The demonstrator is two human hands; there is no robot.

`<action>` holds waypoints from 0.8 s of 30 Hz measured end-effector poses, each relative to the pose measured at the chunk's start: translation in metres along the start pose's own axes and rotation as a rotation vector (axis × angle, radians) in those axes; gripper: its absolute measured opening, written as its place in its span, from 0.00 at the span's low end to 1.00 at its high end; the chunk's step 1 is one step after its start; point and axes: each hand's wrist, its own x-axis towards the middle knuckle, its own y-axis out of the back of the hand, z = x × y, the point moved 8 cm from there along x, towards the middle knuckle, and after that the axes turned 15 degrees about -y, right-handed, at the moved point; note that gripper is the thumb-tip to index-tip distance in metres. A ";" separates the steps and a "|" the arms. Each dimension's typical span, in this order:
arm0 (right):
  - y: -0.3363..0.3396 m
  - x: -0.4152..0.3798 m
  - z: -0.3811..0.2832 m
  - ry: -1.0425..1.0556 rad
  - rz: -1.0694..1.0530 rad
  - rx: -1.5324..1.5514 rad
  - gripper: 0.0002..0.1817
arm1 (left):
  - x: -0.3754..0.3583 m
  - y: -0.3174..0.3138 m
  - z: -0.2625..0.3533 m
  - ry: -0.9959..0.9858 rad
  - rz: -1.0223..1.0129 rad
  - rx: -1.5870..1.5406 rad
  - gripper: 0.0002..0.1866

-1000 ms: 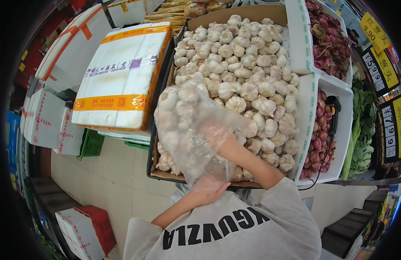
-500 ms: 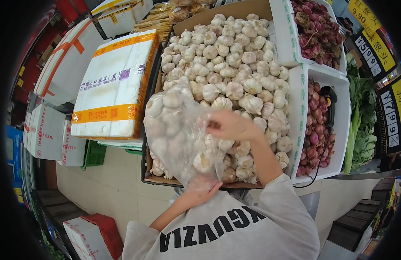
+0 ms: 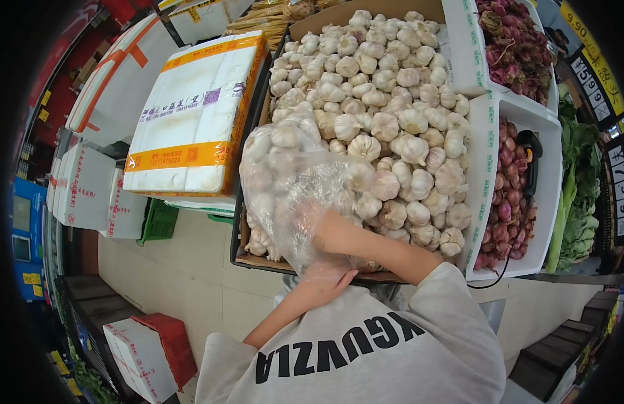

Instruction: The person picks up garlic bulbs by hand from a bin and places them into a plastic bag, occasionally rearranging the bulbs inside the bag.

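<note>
A clear plastic bag [image 3: 278, 175] with several garlic bulbs in it rests on the near left of a box heaped with loose garlic [image 3: 379, 87]. My left hand [image 3: 324, 283] is closed on the bag's near end, at the front edge of the box. Through the bag's opening reaches my right hand [image 3: 304, 221], which shows only dimly behind the crinkled plastic. Its fingers, and anything in them, are hidden there.
Left of the garlic stands a white foam box [image 3: 184, 111] with orange tape. On the right, white foam trays hold shallots [image 3: 504, 195] and red onions [image 3: 511, 47], with a black handled device [image 3: 529, 161] on the shallots. Leafy greens [image 3: 578, 202] lie beyond.
My right hand has moved left and down from above the garlic into the plastic bag. My left hand keeps its hold on the bag. The whole view has shifted slightly.
</note>
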 end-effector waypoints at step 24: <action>0.192 -0.033 0.097 -0.234 0.401 0.034 0.20 | 0.002 0.000 0.002 0.047 0.036 -0.002 0.14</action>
